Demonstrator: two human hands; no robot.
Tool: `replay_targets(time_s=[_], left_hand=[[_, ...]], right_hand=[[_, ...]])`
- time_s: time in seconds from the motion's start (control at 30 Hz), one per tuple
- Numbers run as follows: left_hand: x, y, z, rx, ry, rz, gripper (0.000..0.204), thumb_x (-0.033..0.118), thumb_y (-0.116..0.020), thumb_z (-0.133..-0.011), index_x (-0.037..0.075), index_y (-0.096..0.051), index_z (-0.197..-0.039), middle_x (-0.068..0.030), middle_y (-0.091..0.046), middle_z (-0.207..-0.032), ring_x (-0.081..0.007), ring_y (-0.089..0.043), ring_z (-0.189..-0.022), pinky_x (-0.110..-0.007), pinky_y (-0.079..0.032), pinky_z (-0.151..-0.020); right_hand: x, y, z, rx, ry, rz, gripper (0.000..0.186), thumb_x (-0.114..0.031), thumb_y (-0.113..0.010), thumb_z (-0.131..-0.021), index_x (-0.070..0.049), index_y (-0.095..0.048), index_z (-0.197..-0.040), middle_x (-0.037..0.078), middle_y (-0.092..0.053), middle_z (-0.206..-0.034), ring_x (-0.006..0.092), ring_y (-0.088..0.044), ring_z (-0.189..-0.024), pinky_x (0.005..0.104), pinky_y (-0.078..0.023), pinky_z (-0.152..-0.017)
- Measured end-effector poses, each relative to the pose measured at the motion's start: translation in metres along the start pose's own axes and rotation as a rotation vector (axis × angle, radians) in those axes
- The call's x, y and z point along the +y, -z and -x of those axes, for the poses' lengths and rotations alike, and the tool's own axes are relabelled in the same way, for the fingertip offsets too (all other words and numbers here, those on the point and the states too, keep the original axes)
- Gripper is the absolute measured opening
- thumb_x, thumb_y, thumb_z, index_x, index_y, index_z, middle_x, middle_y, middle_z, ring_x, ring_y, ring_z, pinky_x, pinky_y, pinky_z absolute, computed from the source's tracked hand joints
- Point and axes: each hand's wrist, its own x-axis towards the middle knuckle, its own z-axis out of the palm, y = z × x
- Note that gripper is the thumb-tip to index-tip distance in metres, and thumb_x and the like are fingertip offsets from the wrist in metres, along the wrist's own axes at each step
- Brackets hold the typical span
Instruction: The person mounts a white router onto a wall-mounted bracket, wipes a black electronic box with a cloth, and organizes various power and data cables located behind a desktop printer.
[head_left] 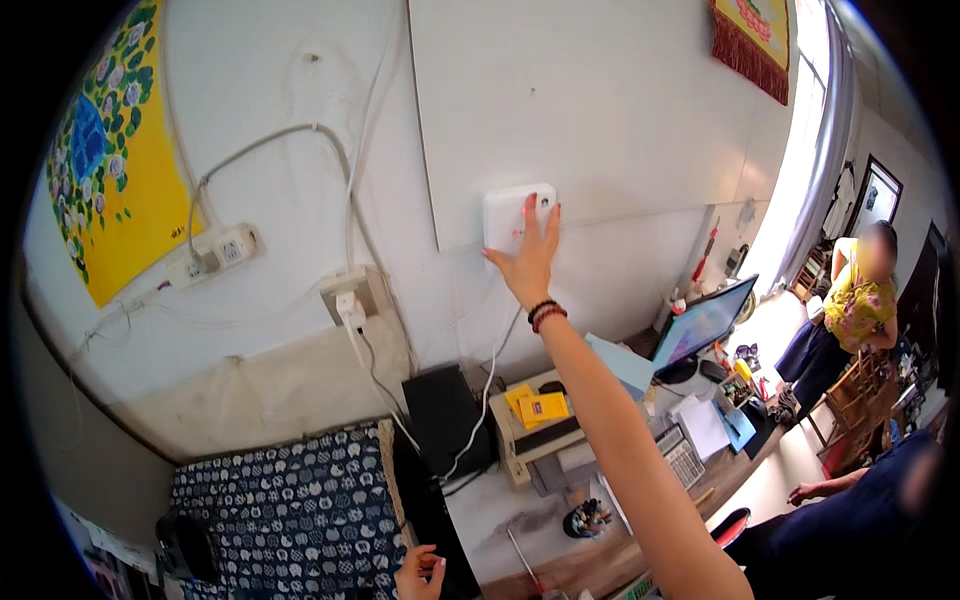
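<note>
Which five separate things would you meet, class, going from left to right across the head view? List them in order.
Yellow painting → wall socket → white box touched by the right hand → computer monitor → person in a yellow patterned top.

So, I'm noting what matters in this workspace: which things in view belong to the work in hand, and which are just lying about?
In hand:
white box on the wall, under the spread right hand
white cable below it, probably

Just about:
yellow packets
pen cup
monitor
patterned cloth
</note>
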Motion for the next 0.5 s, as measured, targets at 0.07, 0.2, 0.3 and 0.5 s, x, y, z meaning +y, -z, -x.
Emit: replay_targets(time_s=[0.07,0.2,0.3,0.5], left_hand=[[-0.009,0.0,0.012,0.035,0.019,0.034,0.026,0.006,-0.062,-0.09,0.001,-0.053,-0.114,-0.0108,-0.064,-0.088,-0.0178,-0.066,-0.078,-0.027,-0.053,-0.065],[0.012,-0.004,0.014,-0.012,-0.054,0.15,0.027,0.006,-0.06,-0.091,0.0,-0.051,-0.116,-0.0102,-0.064,-0.089,-0.016,-0.065,-0.079,-0.027,-0.053,-0.066],[0.022,-0.001,0.019,0.031,-0.122,0.184,0.028,0.006,-0.06,-0.091,0.001,-0.05,-0.117,-0.0094,-0.064,-0.089,-0.0145,-0.065,-0.08,-0.025,-0.052,-0.068],[-0.031,0.001,0.045,0.113,-0.045,0.269,0.028,0.006,-0.062,-0.09,0.001,-0.051,-0.116,-0.0081,-0.064,-0.088,-0.0127,-0.064,-0.079,-0.023,-0.05,-0.067]], right_hand=[[-0.01,0.003,-0.002,-0.033,-0.04,0.044,0.121,-0.025,-0.089,-0.056,-0.023,-0.015,-0.151,0.024,-0.001,-0.154,0.0438,-0.014,-0.139,0.063,-0.023,-0.106],[-0.028,0.018,-0.006,-0.168,-0.171,0.146,0.122,-0.029,-0.088,-0.058,-0.026,-0.009,-0.152,0.022,-0.003,-0.155,0.043,-0.014,-0.14,0.0689,-0.021,-0.103],[-0.018,0.029,0.004,-0.03,-0.136,0.064,0.114,-0.029,-0.084,-0.064,-0.022,-0.012,-0.151,0.022,-0.011,-0.153,0.0424,-0.015,-0.14,0.0661,-0.021,-0.105],[-0.005,0.045,0.201,-0.318,0.092,-0.153,0.06,-0.017,-0.068,-0.08,-0.002,-0.044,-0.134,0.021,-0.047,-0.134,0.037,-0.04,-0.127,0.0457,-0.031,-0.107]])
